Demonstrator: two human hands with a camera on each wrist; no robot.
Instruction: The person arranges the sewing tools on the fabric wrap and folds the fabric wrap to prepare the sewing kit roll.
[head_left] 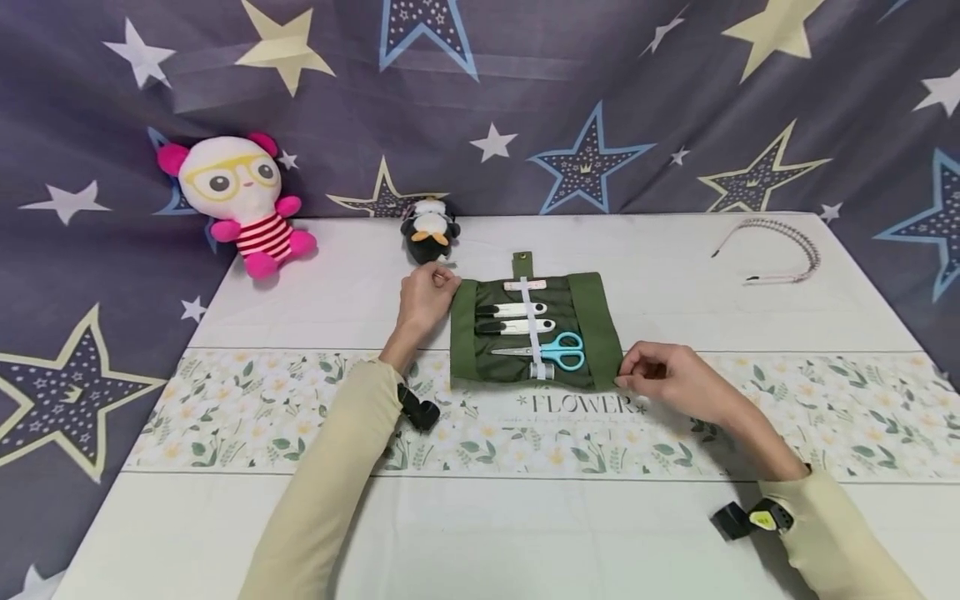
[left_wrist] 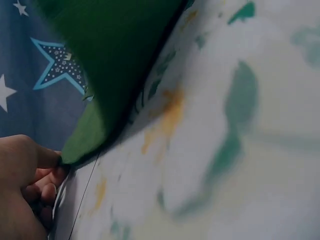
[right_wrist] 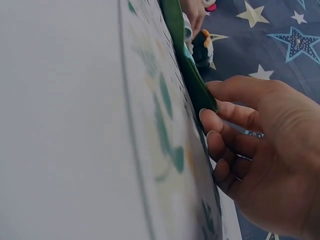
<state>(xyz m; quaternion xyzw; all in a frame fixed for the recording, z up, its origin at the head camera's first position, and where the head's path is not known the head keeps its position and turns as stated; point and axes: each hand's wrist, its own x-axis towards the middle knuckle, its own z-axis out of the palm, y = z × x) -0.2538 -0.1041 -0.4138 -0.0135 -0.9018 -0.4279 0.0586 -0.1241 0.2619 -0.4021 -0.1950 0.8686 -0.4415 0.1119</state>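
A dark green fabric sewing pouch (head_left: 592,333) lies unfolded near the middle of the table. Under its white elastic strap (head_left: 532,321) sit blue-handled scissors (head_left: 567,351), two white-and-black tools (head_left: 517,310), a small pinkish piece (head_left: 525,285) and a small cylinder (head_left: 542,371). My left hand (head_left: 427,296) pinches the pouch's far left corner, seen close in the left wrist view. My right hand (head_left: 671,379) pinches its near right corner between thumb and fingers; the right wrist view shows the green edge there. A snap tab (head_left: 522,263) sticks out from the pouch's far side.
A penguin plush (head_left: 430,233) sits just behind my left hand. The pink-and-white plush (head_left: 251,200) leans at the back left, and a headband (head_left: 795,242) lies at the back right. A floral strip (head_left: 247,408) crosses the white table (head_left: 510,533); a starry curtain (head_left: 495,92) hangs behind.
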